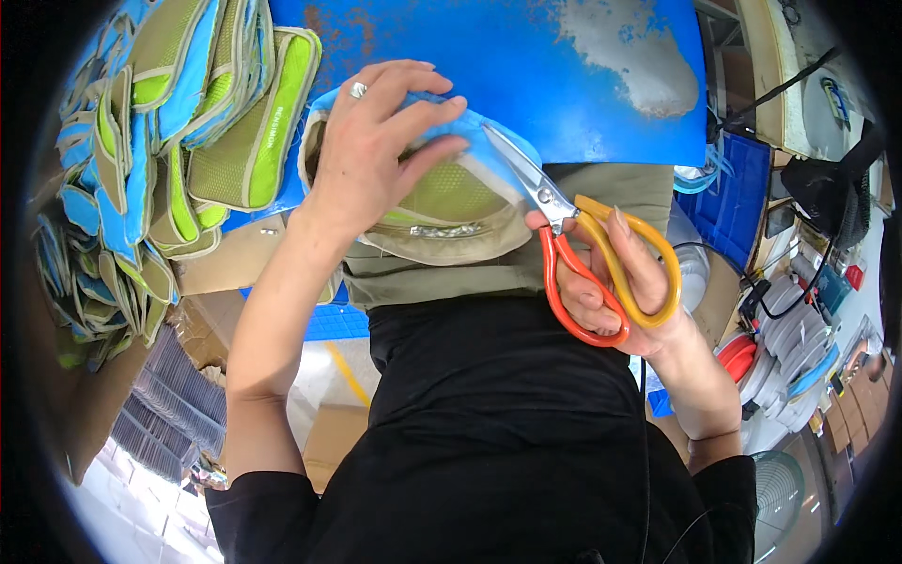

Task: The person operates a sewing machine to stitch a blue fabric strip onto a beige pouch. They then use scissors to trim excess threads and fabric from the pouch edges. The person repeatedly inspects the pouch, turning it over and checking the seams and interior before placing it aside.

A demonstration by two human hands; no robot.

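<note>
My left hand [362, 155], with a silver ring on one finger, is closed over the upper left part of a curved fabric piece [460, 195]. The piece has olive-green mesh, a beige border and a light blue layer along its far edge. It lies over my lap by the table's near edge. In my right hand [641, 265] is a pair of scissors [526, 171] with one red and one yellow handle. The blades point up and left, their tip at the blue layer; they look closed or nearly so. My left fingertips partly hide the cloth.
The blue tabletop [451, 47] has a worn grey patch at right. Heaped at its left are several similar green, beige and blue fabric pieces [244, 141]. A stack of grey sheets [174, 404] stands lower left. To the right are a blue crate [738, 202] and pale spools [785, 329].
</note>
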